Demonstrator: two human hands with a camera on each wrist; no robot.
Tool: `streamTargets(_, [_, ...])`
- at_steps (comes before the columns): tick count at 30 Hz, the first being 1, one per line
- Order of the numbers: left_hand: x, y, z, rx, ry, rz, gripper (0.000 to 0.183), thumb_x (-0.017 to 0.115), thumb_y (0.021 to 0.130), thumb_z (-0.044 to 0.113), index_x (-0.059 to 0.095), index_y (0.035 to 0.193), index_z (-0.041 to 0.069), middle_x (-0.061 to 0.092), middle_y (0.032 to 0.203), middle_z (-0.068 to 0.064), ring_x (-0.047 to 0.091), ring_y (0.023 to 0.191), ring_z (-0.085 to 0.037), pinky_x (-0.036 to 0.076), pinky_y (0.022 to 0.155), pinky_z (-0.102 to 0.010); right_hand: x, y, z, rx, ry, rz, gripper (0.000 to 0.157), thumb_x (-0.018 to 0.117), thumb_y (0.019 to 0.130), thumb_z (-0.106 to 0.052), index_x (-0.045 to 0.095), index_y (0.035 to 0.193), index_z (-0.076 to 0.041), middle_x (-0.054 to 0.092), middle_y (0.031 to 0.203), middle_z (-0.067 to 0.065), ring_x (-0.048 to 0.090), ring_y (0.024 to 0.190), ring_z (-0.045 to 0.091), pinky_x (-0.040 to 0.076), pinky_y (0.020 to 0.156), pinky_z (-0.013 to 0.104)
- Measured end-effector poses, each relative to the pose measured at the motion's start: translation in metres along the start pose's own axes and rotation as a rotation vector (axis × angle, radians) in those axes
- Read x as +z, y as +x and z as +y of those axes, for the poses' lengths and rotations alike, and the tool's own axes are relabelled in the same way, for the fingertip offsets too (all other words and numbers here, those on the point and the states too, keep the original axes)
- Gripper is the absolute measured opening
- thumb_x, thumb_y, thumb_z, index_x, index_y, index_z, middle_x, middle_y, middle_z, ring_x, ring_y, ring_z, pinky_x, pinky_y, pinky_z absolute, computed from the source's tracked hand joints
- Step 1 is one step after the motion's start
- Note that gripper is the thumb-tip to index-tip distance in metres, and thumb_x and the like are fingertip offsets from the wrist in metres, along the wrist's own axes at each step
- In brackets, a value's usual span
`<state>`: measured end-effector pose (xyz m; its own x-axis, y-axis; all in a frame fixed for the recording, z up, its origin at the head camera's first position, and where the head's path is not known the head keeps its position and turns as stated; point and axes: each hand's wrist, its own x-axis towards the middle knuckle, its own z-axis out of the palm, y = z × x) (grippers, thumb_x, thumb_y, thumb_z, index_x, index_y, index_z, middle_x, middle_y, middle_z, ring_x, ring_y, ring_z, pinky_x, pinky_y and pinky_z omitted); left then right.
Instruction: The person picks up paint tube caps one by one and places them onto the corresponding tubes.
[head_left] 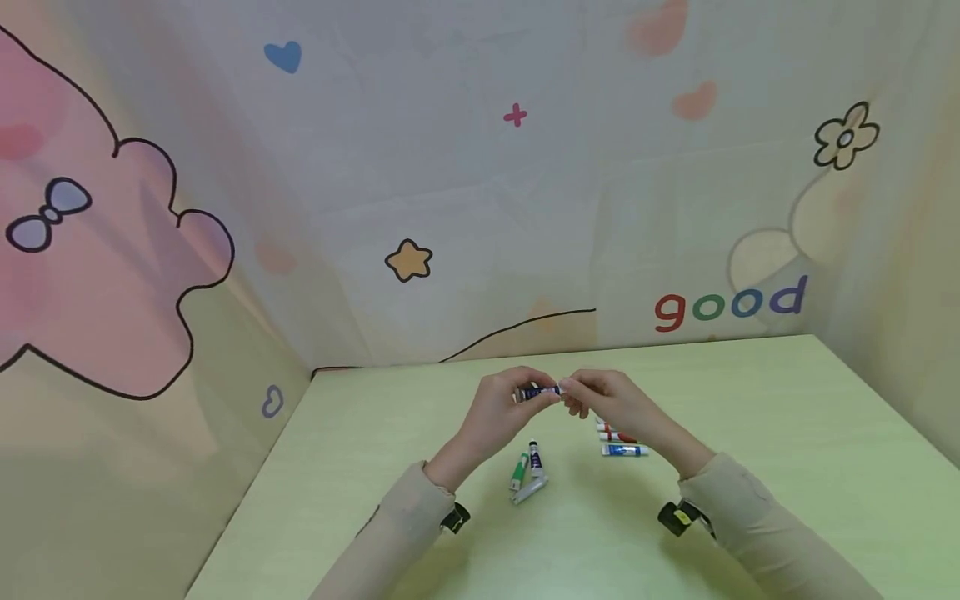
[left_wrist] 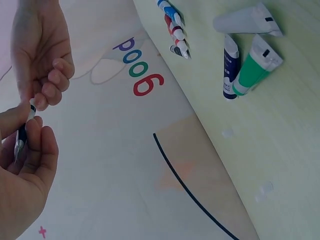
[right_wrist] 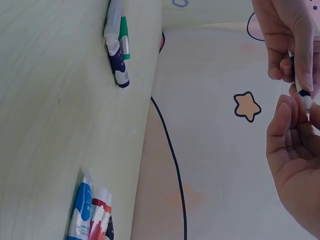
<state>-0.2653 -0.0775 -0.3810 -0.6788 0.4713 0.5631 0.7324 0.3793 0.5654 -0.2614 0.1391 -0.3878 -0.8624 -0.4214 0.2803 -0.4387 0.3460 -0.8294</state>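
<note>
Raised over the far part of the table, my left hand (head_left: 497, 410) grips a small dark blue paint tube (head_left: 533, 392) between thumb and fingers. My right hand (head_left: 613, 398) pinches the tube's pale cap end, so the two hands meet at the tip. In the right wrist view the white cap (right_wrist: 307, 102) shows at the right fingertips. Below the hands, on the table, lie a green paint tube (left_wrist: 254, 70), another dark blue tube (left_wrist: 230, 65) and a grey tube (left_wrist: 246, 21), close together.
A second cluster lies to the right on the pale green table (head_left: 337, 500): a blue paint tube (head_left: 625, 451), red tubes (right_wrist: 98, 212) and a dark one (right_wrist: 110, 229), partly hidden by the right forearm in the head view. A printed cloth backdrop (head_left: 480, 208) stands behind the table.
</note>
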Motion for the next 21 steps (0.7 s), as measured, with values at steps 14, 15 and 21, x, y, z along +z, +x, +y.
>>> streamTargets(14, [-0.005, 0.001, 0.001, -0.217, -0.104, -0.015, 0.035, 0.072, 0.095, 0.037, 0.068, 0.12, 0.014, 0.07, 0.097, 0.002, 0.056, 0.072, -0.01, 0.045, 0.059, -0.024, -0.001, -0.001, -0.009, 0.038, 0.006, 0.066, 0.028, 0.05, 0.108, -0.027, 0.064, 0.096, -0.004, 0.062, 0.085, 0.009, 0.058, 0.081, 0.024, 0.051, 0.075, 0.034])
streamTargets(15, [-0.006, 0.0, 0.001, -0.238, -0.125, -0.012, 0.033, 0.072, 0.095, 0.036, 0.069, 0.119, 0.014, 0.069, 0.095, 0.002, 0.056, 0.071, -0.011, 0.044, 0.058, -0.025, -0.002, -0.001, -0.009, 0.039, 0.001, 0.078, 0.028, 0.051, 0.107, -0.027, 0.064, 0.097, -0.004, 0.063, 0.086, 0.01, 0.059, 0.081, 0.023, 0.051, 0.076, 0.034])
streamTargets(21, [-0.012, -0.002, -0.001, -0.297, -0.246, 0.012, 0.023, 0.07, 0.097, 0.029, 0.073, 0.112, 0.013, 0.066, 0.084, 0.001, 0.059, 0.07, -0.013, 0.041, 0.06, -0.026, -0.006, -0.003, -0.006, 0.023, -0.084, 0.159, 0.03, 0.055, 0.106, -0.029, 0.067, 0.106, -0.002, 0.067, 0.09, 0.007, 0.064, 0.081, 0.021, 0.054, 0.075, 0.031])
